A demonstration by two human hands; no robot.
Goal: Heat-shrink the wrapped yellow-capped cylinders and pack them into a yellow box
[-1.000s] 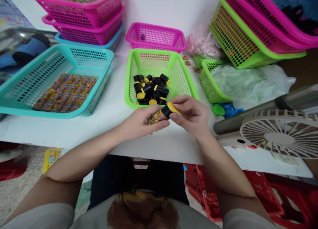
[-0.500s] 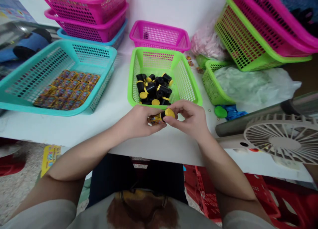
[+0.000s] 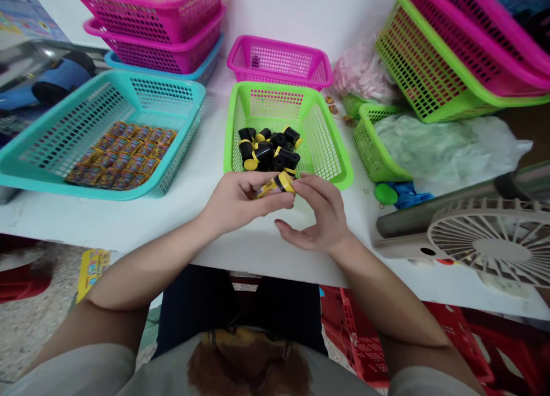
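Between the thumb and fingers of my left hand (image 3: 240, 201) is a small canister (image 3: 275, 185) with a yellow cap and a printed wrapper; it lies tilted, cap toward the right. My right hand (image 3: 320, 212) is at the cap end, its fingertips by the cap and its thumb spread away below. Just beyond both hands stands a lime green basket (image 3: 339, 149) with several black canisters (image 3: 264, 153) with yellow caps, heaped loosely. To the left, a turquoise basket (image 3: 180, 138) carries rows of wrapped small canisters (image 3: 124, 152).
Stacked pink baskets (image 3: 172, 55) rise at the back left, and a single pink basket (image 3: 279, 78) stands behind the green one. At the right are a smaller green basket (image 3: 373, 149) with a plastic bag (image 3: 447, 144), a green lid (image 3: 385, 193) and a fan (image 3: 498, 244).
My right thumb has come away from the yellow cap and the hand has opened. The canister has tilted and moved slightly up in my left hand. The view has shifted a little.
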